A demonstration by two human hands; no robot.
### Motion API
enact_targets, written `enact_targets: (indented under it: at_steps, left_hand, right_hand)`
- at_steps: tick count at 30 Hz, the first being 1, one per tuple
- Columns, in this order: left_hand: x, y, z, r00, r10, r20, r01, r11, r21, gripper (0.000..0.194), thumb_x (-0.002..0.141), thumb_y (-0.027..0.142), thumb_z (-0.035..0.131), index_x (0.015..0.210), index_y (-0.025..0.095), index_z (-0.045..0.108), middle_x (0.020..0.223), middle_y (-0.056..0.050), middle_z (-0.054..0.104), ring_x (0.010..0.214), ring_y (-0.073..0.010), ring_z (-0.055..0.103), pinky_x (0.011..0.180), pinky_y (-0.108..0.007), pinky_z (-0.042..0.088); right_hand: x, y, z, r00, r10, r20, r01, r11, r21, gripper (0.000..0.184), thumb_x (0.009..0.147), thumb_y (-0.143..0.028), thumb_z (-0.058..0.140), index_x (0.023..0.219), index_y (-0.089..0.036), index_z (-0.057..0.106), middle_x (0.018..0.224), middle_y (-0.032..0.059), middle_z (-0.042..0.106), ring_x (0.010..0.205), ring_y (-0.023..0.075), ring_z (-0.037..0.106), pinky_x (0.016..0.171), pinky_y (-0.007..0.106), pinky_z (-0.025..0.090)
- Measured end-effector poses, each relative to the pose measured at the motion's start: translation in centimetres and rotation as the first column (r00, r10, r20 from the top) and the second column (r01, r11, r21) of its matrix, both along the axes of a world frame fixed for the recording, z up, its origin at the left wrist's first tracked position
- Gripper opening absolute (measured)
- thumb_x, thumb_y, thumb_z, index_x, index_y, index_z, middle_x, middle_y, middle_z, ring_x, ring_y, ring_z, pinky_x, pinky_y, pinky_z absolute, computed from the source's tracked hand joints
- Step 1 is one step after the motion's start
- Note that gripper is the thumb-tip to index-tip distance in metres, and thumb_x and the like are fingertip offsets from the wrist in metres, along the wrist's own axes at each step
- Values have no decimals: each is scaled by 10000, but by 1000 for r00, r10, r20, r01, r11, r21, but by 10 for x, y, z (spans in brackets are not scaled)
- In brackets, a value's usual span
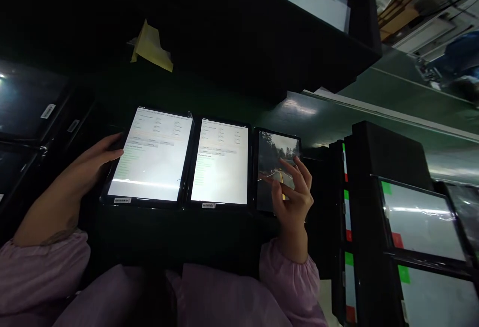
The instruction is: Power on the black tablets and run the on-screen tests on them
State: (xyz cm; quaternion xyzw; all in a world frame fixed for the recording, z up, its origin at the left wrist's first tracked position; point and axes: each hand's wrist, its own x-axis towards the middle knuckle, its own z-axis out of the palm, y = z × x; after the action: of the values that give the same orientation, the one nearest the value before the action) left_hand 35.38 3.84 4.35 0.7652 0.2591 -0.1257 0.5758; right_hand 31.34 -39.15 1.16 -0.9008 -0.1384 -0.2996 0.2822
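Three tablets lie side by side in front of me. The left tablet (153, 157) and the middle tablet (220, 162) show white screens with rows of check boxes and green text. On the right tablet (269, 152) is a picture of a road between trees. My left hand (93, 160) grips the left tablet's outer edge, thumb at the front of the rim and the other fingers partly hidden in the dark. Over the right tablet's screen hovers or rests my right hand (295, 192), fingers apart; whether a fingertip touches the glass I cannot tell.
At the right stand black racks with several lit tablets (422, 220) bearing green and red corner marks. More dark tablets (30, 102) lie at the left. Beyond the row are a yellow paper piece (151, 48) and a black box (329, 33) with a white sheet.
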Motion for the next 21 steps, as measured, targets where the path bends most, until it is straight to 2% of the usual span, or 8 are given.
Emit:
enact_targets:
  at_steps: [2, 7, 10, 13, 15, 17, 19, 21]
  left_hand:
    - [-2, 1, 1, 1000, -11, -17, 12, 998, 56, 679, 936, 380, 681, 1567, 257, 461, 1626, -32, 474, 1444, -291, 501, 1241, -424, 397]
    - [-2, -3, 1, 1000, -19, -20, 21, 994, 110, 654, 949, 337, 642, 1572, 257, 459, 1590, -24, 522, 1443, -300, 504, 1260, -472, 360]
    - [-1, -6, 3, 999, 19, -46, -12, 988, 153, 661, 912, 319, 662, 1550, 268, 497, 1548, -28, 567, 1413, -311, 538, 1244, -503, 381]
    - [1, -9, 6, 999, 14, -49, -5, 982, 190, 726, 862, 349, 680, 1556, 251, 493, 1550, -49, 563, 1429, -324, 523, 1251, -527, 359]
    - [2, -9, 7, 999, -17, -40, 25, 982, 187, 861, 802, 413, 696, 1594, 206, 431, 1599, -79, 507, 1467, -345, 477, 1264, -537, 328]
    - [0, -6, 9, 993, -107, -43, 113, 973, 202, 1089, 709, 508, 741, 1649, 171, 306, 1683, -101, 374, 1533, -375, 372, 1276, -543, 288]
    - [-4, -2, 8, 972, -224, -69, 234, 939, 251, 1352, 598, 606, 802, 1692, 195, 121, 1753, -87, 189, 1590, -397, 230, 1278, -567, 241]
    - [-10, 4, 7, 931, -343, -124, 365, 884, 293, 1522, 524, 682, 841, 1691, 273, -45, 1777, -35, 12, 1616, -407, 96, 1266, -600, 211]
  right_hand:
    - [0, -3, -1, 1000, -3, 4, 3, 1000, -13, 366, 975, -199, 579, 673, -252, 779, 1300, 50, 722, 1417, 371, 528, 1056, 641, 553]
    - [2, -14, -5, 997, -72, -22, 72, 997, -34, 313, 981, -239, 587, 792, -282, 831, 1303, 40, 715, 1416, 377, 515, 1077, 683, 523]
    - [4, -21, -12, 996, -92, -6, 92, 995, -40, 309, 991, -254, 593, 803, -288, 836, 1306, 30, 714, 1427, 374, 499, 1083, 680, 517]
    - [7, -26, -21, 990, -144, -5, 144, 988, -53, 290, 1014, -268, 590, 880, -250, 847, 1347, 65, 698, 1449, 390, 469, 1093, 679, 505]
    - [8, -28, -24, 978, -205, -37, 202, 977, -66, 284, 1034, -294, 576, 972, -227, 845, 1399, 94, 667, 1481, 416, 423, 1099, 708, 484]
    - [8, -26, -22, 977, -211, -39, 209, 976, -60, 279, 1044, -304, 565, 1058, -222, 832, 1436, 105, 639, 1508, 421, 383, 1114, 724, 461]
    - [6, -19, -16, 990, -140, -6, 139, 989, -42, 268, 1041, -271, 563, 1095, -234, 823, 1457, 92, 621, 1520, 403, 371, 1149, 715, 434]
    - [1, -4, -6, 1000, 5, 11, -5, 999, -32, 268, 1022, -225, 567, 1046, -262, 831, 1493, 51, 592, 1531, 385, 362, 1182, 697, 411]
